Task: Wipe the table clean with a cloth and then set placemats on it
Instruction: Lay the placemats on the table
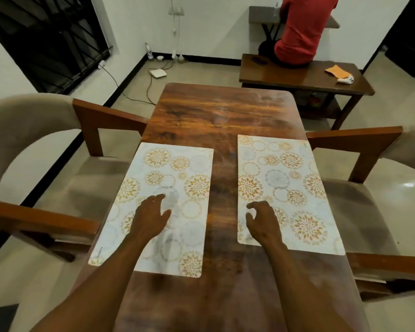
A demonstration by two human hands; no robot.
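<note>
Two white placemats with gold and grey flower rings lie flat on the brown wooden table (225,116). The left placemat (177,168) reaches the table's left edge, and the right placemat (285,168) lies near the right edge. A bare wood strip runs between them. My left hand (151,216) is over the left placemat with fingers spread and nearly straight. My right hand (261,219) is over the inner near corner of the right placemat, fingers loosely curled and holding nothing. Whether either hand touches its mat is unclear.
A beige armchair with wooden arms (46,164) stands at the table's left and another (369,188) at its right. Beyond the table, a person in a red shirt (302,32) sits on a dark wooden bench (297,77) bearing an orange cloth (337,71). Cables and a white box (158,73) lie on the floor.
</note>
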